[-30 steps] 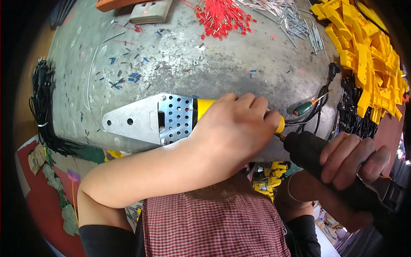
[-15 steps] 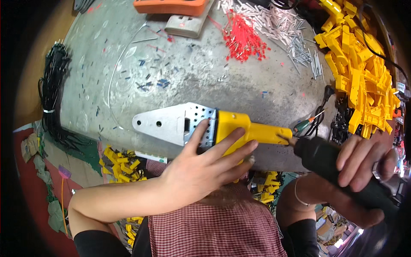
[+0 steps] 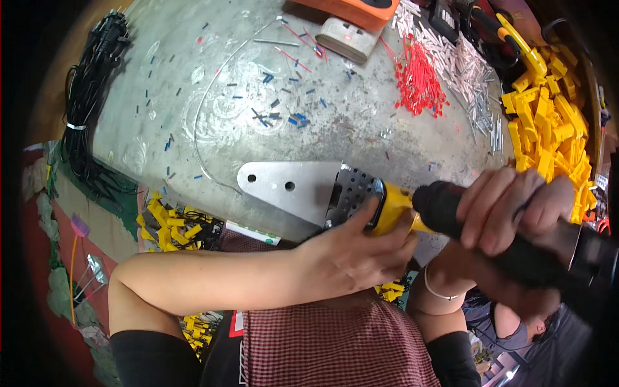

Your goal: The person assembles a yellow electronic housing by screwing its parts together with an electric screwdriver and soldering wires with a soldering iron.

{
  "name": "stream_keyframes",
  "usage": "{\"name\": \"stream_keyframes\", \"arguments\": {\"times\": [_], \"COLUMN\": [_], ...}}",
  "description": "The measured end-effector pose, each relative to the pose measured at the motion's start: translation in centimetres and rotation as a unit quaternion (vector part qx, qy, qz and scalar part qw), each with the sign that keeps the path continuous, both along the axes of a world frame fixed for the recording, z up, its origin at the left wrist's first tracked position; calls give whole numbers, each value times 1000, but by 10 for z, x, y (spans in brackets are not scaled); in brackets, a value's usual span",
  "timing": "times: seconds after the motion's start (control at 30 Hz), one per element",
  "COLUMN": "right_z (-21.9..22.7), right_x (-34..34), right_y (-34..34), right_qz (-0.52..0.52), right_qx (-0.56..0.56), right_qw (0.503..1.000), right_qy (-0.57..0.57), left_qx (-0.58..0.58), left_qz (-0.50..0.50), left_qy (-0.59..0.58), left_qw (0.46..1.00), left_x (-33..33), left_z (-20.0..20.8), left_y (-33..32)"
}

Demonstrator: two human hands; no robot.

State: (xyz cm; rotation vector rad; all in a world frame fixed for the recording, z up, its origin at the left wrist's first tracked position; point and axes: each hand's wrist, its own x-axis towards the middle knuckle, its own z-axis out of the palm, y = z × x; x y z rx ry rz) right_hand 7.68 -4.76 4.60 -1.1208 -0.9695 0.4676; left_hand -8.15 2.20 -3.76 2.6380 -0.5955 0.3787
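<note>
A pipe welding iron lies across the near part of the grey table, its pointed metal plate (image 3: 293, 184) to the left and its yellow plastic housing (image 3: 391, 208) to the right. My left hand (image 3: 351, 258) is closed round the near side of this housing, thumb by the perforated metal guard (image 3: 356, 191). In my right hand (image 3: 506, 209) is a black electric screwdriver (image 3: 443, 206), fingers wrapped over its body. Its front end meets the yellow housing near the start of the handle. The screwdriver hides most of the handle, and I cannot see its bit.
Red-tipped wires (image 3: 419, 80), white sleeves (image 3: 461, 71) and metal pins (image 3: 493, 132) lie at the far right. Yellow housings (image 3: 551, 122) are heaped beyond them. A black cable bundle (image 3: 97, 77) lies left. Another person (image 3: 506, 322) shows at lower right.
The screwdriver has moved from the handle's outer end to near the housing. My left fingers have gone from spread across the guard and housing to curled round the housing. The view has shifted.
</note>
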Motion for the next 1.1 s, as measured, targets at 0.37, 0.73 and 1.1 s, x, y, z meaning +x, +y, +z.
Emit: {"name": "stream_keyframes", "arguments": {"times": [0.37, 0.73, 1.1], "right_z": [25, 6, 17], "right_x": [-8, -30, -39], "right_y": [-85, -48, -75], "right_qz": [53, 316, 190], "right_qx": [-51, 15, 30], "right_qw": [978, 945, 978], "right_qy": [-195, -88, -78], "left_qx": [95, 59, 83], "left_qz": [57, 88, 82], "left_qy": [-37, -105, -91], "left_qw": [993, 989, 989], "left_x": [22, 18, 15], "left_z": [3, -12, -2], "left_y": [11, 0, 3]}}
